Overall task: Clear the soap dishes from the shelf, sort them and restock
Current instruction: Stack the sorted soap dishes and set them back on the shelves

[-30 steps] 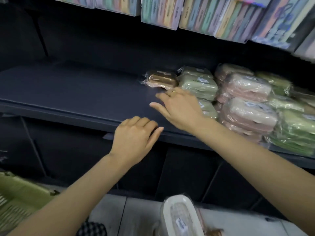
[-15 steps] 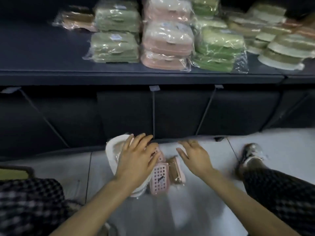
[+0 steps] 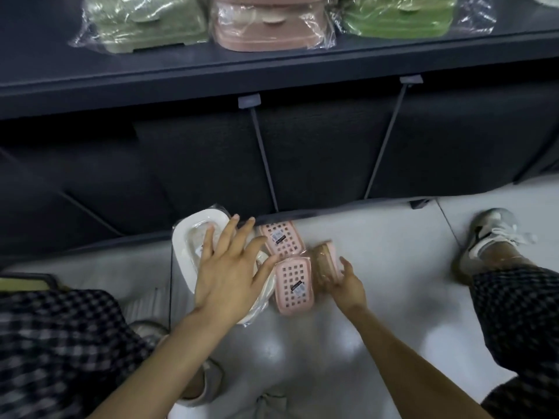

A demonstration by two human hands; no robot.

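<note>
My left hand (image 3: 225, 278) spread flat, holding nothing, over white dishes (image 3: 193, 237) on floor. Right hand (image 3: 341, 285) curls round brown dish (image 3: 326, 258); I'd firm grip before lifting. Pink grid dishes (image 3: 292, 264) between hands: avoid nudging. Shelf (image 3: 272, 68) above.

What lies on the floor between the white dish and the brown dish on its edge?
Two pink grid dishes, one behind the other, lie between the white dish and the brown dish, seen in the head view.
</note>
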